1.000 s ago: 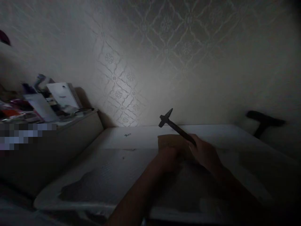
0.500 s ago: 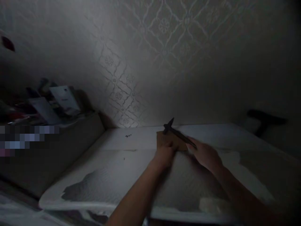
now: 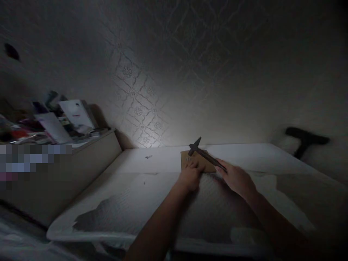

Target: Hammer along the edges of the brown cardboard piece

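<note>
In dim light, my right hand (image 3: 236, 179) is closed round the handle of a small dark hammer (image 3: 204, 154), whose head hangs just above a flat brown cardboard-like piece (image 3: 187, 158). That piece lies on a white table (image 3: 152, 188) near the wall. My left hand (image 3: 190, 175) rests on the near edge of the brown piece with its fingers pressed down on it. Whether something small is pinched under those fingers is too dark to tell.
A patterned wall (image 3: 141, 108) rises behind the table. To the left stands a lower cabinet (image 3: 81, 156) piled with boxes and papers (image 3: 73, 116). A dark chair-like object (image 3: 304, 139) sits at the far right. A torn paper sheet covers the near table.
The hammer head has come down from raised to just above the brown piece. My left hand has slid forward onto the piece's edge.
</note>
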`<state>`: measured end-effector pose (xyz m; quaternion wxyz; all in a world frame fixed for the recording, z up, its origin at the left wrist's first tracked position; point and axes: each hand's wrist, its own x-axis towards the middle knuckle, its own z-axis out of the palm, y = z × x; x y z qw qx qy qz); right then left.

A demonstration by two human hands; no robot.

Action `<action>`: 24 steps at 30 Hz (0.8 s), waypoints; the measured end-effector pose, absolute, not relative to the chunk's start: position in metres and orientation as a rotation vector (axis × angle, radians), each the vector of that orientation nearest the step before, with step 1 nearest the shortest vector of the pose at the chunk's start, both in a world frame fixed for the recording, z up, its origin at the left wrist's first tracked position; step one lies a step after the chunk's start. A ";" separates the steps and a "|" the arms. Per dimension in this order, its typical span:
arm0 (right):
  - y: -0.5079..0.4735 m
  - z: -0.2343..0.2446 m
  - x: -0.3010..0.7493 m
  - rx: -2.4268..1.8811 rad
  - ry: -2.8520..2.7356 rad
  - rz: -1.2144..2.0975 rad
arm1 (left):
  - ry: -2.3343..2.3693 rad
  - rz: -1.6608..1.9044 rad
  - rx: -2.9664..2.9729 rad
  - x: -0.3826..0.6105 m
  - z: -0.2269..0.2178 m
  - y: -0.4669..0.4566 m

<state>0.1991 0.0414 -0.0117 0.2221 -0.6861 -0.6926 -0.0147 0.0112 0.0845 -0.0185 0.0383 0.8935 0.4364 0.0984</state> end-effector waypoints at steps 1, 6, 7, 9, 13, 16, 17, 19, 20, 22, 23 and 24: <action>0.042 -0.012 0.199 -1.899 -1.918 -0.033 | 1.331 0.315 2.737 0.011 -0.019 0.085; 0.042 -0.011 0.199 -1.936 -1.918 -0.034 | 1.322 0.300 2.766 0.012 -0.019 0.086; 0.042 -0.011 0.199 -1.926 -1.910 -0.036 | 1.327 0.298 2.764 0.012 -0.019 0.086; 0.042 -0.011 0.199 -1.891 -1.913 -0.024 | 1.331 0.301 2.753 0.011 -0.020 0.086; 0.041 -0.011 0.198 -1.899 -1.923 -0.015 | 1.320 0.329 2.745 0.011 -0.021 0.086; 0.042 -0.011 0.199 -1.920 -1.912 -0.023 | 1.329 0.313 2.734 0.010 -0.021 0.087; 0.042 -0.012 0.199 -1.914 -1.913 -0.021 | 1.325 0.311 2.737 0.010 -0.022 0.087; 0.042 -0.012 0.199 -1.902 -1.915 -0.023 | 1.319 0.315 2.749 0.010 -0.022 0.087; 0.042 -0.012 0.199 -1.891 -1.918 -0.024 | 1.317 0.314 2.755 0.010 -0.022 0.088; 0.041 -0.011 0.199 -1.881 -1.918 -0.028 | 1.322 0.317 2.755 0.010 -0.023 0.089; 0.041 -0.011 0.198 -1.891 -1.910 -0.032 | 1.326 0.309 2.748 0.010 -0.023 0.089; 0.041 -0.011 0.198 -1.902 -1.901 -0.039 | 1.330 0.299 2.740 0.010 -0.023 0.089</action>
